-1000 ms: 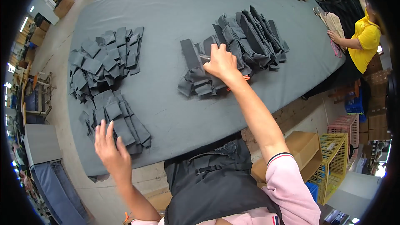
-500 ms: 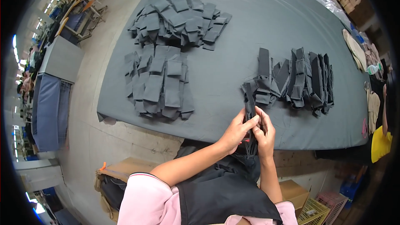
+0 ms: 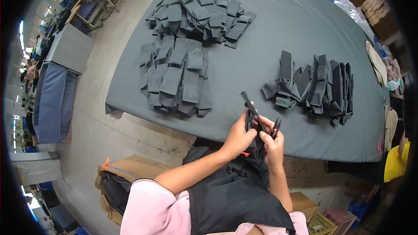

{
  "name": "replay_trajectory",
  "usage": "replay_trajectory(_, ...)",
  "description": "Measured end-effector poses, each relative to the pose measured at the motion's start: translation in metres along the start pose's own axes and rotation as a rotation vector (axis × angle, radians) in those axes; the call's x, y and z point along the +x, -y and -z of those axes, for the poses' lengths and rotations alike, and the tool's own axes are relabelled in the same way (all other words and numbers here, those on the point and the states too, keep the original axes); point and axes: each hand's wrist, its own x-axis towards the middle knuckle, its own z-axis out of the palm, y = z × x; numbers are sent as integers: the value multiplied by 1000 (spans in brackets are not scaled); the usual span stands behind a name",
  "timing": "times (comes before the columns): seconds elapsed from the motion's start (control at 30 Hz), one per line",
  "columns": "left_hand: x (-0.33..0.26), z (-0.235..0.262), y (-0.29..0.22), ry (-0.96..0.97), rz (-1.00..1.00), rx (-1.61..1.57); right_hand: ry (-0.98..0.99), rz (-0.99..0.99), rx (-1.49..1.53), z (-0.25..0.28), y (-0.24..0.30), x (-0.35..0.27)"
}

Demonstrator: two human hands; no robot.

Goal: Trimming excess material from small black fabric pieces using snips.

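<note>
Dk-grey fabric (image 3: 250,103) pinched in L hand (image 3: 238,135); R hand (image 3: 273,143) curled on same, w/ blk tool (image 3: 275,127).

The left hand (image 3: 238,137) partly hides the dark strip (image 3: 247,101) it grips. Right of that grip, the right hand's (image 3: 273,143) dark tool (image 3: 276,126) is too small to identify.

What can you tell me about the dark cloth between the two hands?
The dark cloth is a narrow, nearly black piece of plain-looking fabric. It seems folded or layered, though the grip hides how. The left hand and the right hand both hold it by the near edge of the table. One slim end slants up and leftward; the lower part is hard to tell from the black apron.
</note>
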Motion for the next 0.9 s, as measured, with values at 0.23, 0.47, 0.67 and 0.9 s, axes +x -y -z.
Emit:
replay_trajectory(0.23, -15, -13, 16, -134, -281, 370, -222, 234, -519, -8, -1, 6)
replay_trajectory(0.47, -3, 25, -25, 1, -522, 658, -270, 331, -665, 10, 3, 12)
replay_trajectory(0.67, 6, 29, -36, 48, -266, 320, -59, -66, -277, 15, 19, 23)
replay_trajectory(0.9, 1, 24, -28, 33, 41, 100, -177, -75, -145, -8, 12, -18)
